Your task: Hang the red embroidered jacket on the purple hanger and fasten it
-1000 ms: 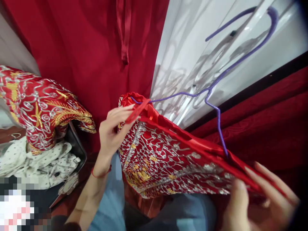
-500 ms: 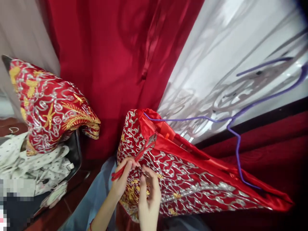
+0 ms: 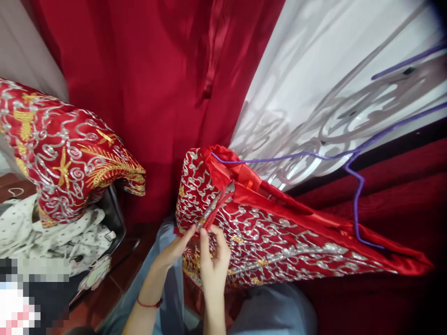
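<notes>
Together, left hand [image 3: 173, 251] and right hand [image 3: 213, 258], fingers tight on one red strap [image 3: 216, 210] of one garment [image 3: 267, 237] on one hanger [image 3: 356, 204].

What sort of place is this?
Perhaps a dressing room or costume shop: a purple hanger sits in an embroidered red garment, similar embroidered cloth is draped at left, and a red curtain hangs behind.

The person's right hand [image 3: 214, 256] pinches the red ties [image 3: 217, 209] of a silver-and-gold embroidered skirt [image 3: 279, 242]; the left hand [image 3: 176, 249], a red bracelet [image 3: 150, 304] on its wrist, is just beside. A purple hanger [image 3: 279, 159] reaches into the waistband. Over to the left, another embroidered garment [image 3: 66, 153] lies near spotted white cloth [image 3: 78, 246], before a red curtain [image 3: 139, 79].
</notes>
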A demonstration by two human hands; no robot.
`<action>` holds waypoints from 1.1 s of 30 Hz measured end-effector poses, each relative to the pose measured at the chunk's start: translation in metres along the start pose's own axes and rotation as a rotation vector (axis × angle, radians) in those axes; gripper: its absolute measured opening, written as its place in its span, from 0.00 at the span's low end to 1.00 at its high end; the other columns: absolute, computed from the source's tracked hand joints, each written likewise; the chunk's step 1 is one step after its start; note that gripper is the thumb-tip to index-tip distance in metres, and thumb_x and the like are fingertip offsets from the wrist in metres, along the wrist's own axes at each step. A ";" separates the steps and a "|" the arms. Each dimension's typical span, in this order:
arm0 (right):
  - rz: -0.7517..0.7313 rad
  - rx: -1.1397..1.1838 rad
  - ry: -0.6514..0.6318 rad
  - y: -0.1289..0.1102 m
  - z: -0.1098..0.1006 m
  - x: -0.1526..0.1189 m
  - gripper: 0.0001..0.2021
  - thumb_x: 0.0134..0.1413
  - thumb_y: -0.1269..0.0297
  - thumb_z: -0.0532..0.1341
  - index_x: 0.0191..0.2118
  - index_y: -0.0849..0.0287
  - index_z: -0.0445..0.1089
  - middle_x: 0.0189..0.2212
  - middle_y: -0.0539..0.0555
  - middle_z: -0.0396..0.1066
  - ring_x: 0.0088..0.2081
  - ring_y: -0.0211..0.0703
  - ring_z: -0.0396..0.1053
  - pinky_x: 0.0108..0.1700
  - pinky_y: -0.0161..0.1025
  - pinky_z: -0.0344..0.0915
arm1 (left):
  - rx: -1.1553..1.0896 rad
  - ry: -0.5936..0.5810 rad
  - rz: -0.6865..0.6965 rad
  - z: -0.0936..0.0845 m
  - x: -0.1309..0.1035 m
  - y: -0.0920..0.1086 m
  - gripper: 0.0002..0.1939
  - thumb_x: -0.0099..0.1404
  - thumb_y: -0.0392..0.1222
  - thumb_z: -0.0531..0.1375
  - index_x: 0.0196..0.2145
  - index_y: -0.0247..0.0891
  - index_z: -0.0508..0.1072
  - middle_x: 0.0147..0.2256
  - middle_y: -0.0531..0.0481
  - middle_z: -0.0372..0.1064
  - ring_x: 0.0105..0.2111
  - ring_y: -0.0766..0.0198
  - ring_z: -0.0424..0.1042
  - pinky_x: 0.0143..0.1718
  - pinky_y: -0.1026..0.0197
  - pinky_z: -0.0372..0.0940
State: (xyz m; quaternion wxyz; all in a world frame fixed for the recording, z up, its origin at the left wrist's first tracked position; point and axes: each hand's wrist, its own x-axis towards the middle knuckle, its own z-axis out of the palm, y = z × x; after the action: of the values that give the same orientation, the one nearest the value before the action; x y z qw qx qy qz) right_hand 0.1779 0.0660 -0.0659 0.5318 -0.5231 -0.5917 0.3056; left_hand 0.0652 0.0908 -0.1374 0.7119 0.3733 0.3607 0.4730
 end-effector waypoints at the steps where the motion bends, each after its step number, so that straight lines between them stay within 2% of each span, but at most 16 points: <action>1: 0.022 0.020 0.014 -0.001 -0.001 -0.003 0.10 0.66 0.59 0.57 0.41 0.57 0.72 0.36 0.52 0.75 0.38 0.40 0.72 0.44 0.37 0.67 | 0.084 -0.263 -0.036 -0.007 -0.006 0.009 0.31 0.65 0.68 0.53 0.27 0.41 0.82 0.25 0.43 0.77 0.24 0.59 0.75 0.24 0.61 0.68; 3: 0.073 0.076 0.027 -0.003 -0.002 -0.009 0.10 0.67 0.58 0.56 0.39 0.57 0.71 0.33 0.51 0.74 0.35 0.39 0.71 0.41 0.36 0.67 | 0.214 -0.821 -0.111 -0.019 -0.020 0.028 0.37 0.63 0.74 0.50 0.29 0.39 0.83 0.25 0.38 0.78 0.21 0.56 0.75 0.18 0.60 0.61; 4: 0.103 0.117 0.029 -0.004 -0.002 -0.013 0.10 0.67 0.58 0.56 0.39 0.57 0.71 0.32 0.50 0.73 0.34 0.38 0.71 0.40 0.35 0.66 | 0.256 -1.015 -0.134 -0.021 -0.027 0.036 0.39 0.61 0.75 0.50 0.34 0.38 0.84 0.28 0.36 0.79 0.23 0.54 0.77 0.18 0.59 0.61; 5: 0.134 0.168 0.034 -0.005 -0.002 -0.016 0.10 0.67 0.57 0.56 0.40 0.57 0.70 0.31 0.50 0.73 0.33 0.37 0.71 0.40 0.35 0.67 | 0.273 -1.110 -0.131 -0.021 -0.033 0.043 0.39 0.60 0.75 0.52 0.38 0.37 0.84 0.30 0.35 0.79 0.25 0.52 0.78 0.18 0.59 0.62; 6: 0.167 0.227 0.043 -0.006 0.000 -0.018 0.10 0.67 0.57 0.55 0.42 0.57 0.68 0.30 0.49 0.72 0.33 0.37 0.70 0.39 0.35 0.67 | 0.262 -1.070 -0.086 -0.018 -0.039 0.047 0.38 0.60 0.74 0.54 0.39 0.37 0.84 0.29 0.35 0.79 0.24 0.52 0.78 0.19 0.59 0.62; 7: 0.197 0.288 0.052 -0.007 0.002 -0.021 0.10 0.67 0.56 0.55 0.44 0.56 0.67 0.30 0.49 0.72 0.31 0.37 0.70 0.39 0.35 0.68 | 0.229 -0.899 -0.002 -0.013 -0.043 0.049 0.35 0.61 0.72 0.55 0.37 0.37 0.83 0.25 0.38 0.78 0.21 0.55 0.76 0.20 0.60 0.63; 9: 0.240 0.387 0.056 -0.009 0.006 -0.024 0.11 0.67 0.55 0.55 0.47 0.56 0.63 0.29 0.48 0.71 0.29 0.36 0.70 0.38 0.36 0.69 | 0.173 -0.291 0.225 0.003 -0.048 0.051 0.27 0.66 0.66 0.55 0.30 0.39 0.80 0.19 0.47 0.72 0.16 0.63 0.69 0.21 0.63 0.63; 11: 0.269 0.437 0.036 -0.010 0.011 -0.025 0.11 0.67 0.54 0.55 0.46 0.55 0.61 0.28 0.47 0.70 0.25 0.34 0.67 0.33 0.34 0.68 | 0.271 0.307 0.424 0.021 -0.048 0.053 0.18 0.67 0.57 0.59 0.33 0.39 0.77 0.24 0.49 0.74 0.23 0.64 0.72 0.28 0.63 0.68; 12: 0.281 0.444 0.028 -0.010 0.012 -0.026 0.11 0.67 0.54 0.55 0.45 0.55 0.61 0.28 0.46 0.69 0.23 0.33 0.65 0.30 0.33 0.67 | 0.382 0.491 0.496 0.029 -0.047 0.054 0.14 0.67 0.52 0.61 0.37 0.39 0.77 0.31 0.48 0.76 0.31 0.63 0.75 0.35 0.62 0.70; 13: 0.287 0.436 0.027 -0.009 0.013 -0.026 0.11 0.67 0.54 0.56 0.45 0.55 0.61 0.28 0.46 0.69 0.22 0.33 0.63 0.28 0.32 0.65 | 0.500 0.569 0.552 0.036 -0.046 0.055 0.11 0.67 0.49 0.62 0.41 0.40 0.77 0.38 0.46 0.76 0.39 0.61 0.75 0.42 0.60 0.70; 15: 0.268 0.382 0.036 -0.008 0.013 -0.026 0.11 0.66 0.54 0.57 0.44 0.56 0.64 0.30 0.48 0.69 0.26 0.33 0.65 0.30 0.32 0.66 | 0.654 0.531 0.633 0.048 -0.045 0.056 0.09 0.67 0.45 0.61 0.42 0.41 0.77 0.43 0.45 0.75 0.45 0.59 0.74 0.48 0.59 0.69; 17: 0.218 0.310 0.035 -0.006 0.011 -0.027 0.10 0.66 0.55 0.57 0.43 0.56 0.66 0.34 0.50 0.70 0.33 0.35 0.69 0.37 0.33 0.67 | 0.680 0.462 0.668 0.055 -0.045 0.053 0.06 0.68 0.42 0.60 0.40 0.41 0.76 0.41 0.47 0.75 0.43 0.61 0.74 0.47 0.60 0.69; 19: 0.173 0.254 0.006 -0.005 0.008 -0.028 0.10 0.67 0.57 0.56 0.42 0.57 0.68 0.36 0.51 0.72 0.37 0.37 0.70 0.41 0.33 0.67 | 0.644 0.477 0.676 0.058 -0.045 0.047 0.04 0.68 0.41 0.60 0.40 0.40 0.75 0.39 0.48 0.74 0.41 0.63 0.74 0.45 0.62 0.69; 25: 0.124 0.145 -0.055 -0.008 -0.001 -0.032 0.09 0.68 0.59 0.56 0.42 0.57 0.71 0.31 0.48 0.71 0.32 0.35 0.67 0.37 0.31 0.63 | 0.358 0.552 0.623 0.056 -0.046 0.038 0.07 0.69 0.44 0.60 0.42 0.40 0.70 0.40 0.48 0.74 0.40 0.64 0.75 0.43 0.64 0.69; 30: 0.088 0.135 -0.072 -0.012 -0.004 -0.034 0.10 0.68 0.60 0.54 0.42 0.57 0.71 0.33 0.50 0.73 0.34 0.36 0.70 0.40 0.32 0.65 | 0.342 0.351 0.433 0.059 -0.049 0.043 0.13 0.70 0.51 0.57 0.42 0.40 0.75 0.43 0.44 0.76 0.42 0.60 0.75 0.43 0.62 0.69; 33: 0.047 0.039 -0.080 -0.015 -0.009 -0.028 0.11 0.68 0.62 0.52 0.41 0.58 0.71 0.35 0.52 0.74 0.35 0.38 0.71 0.40 0.33 0.65 | 0.317 0.310 0.403 0.065 -0.046 0.043 0.17 0.71 0.54 0.56 0.40 0.40 0.78 0.42 0.43 0.77 0.44 0.57 0.75 0.47 0.59 0.69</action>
State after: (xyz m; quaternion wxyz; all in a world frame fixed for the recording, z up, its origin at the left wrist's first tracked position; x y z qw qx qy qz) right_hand 0.1787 0.0332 -0.0584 0.5106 -0.5137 -0.5940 0.3501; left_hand 0.0907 0.0469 -0.0627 0.4732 0.4671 0.4530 0.5938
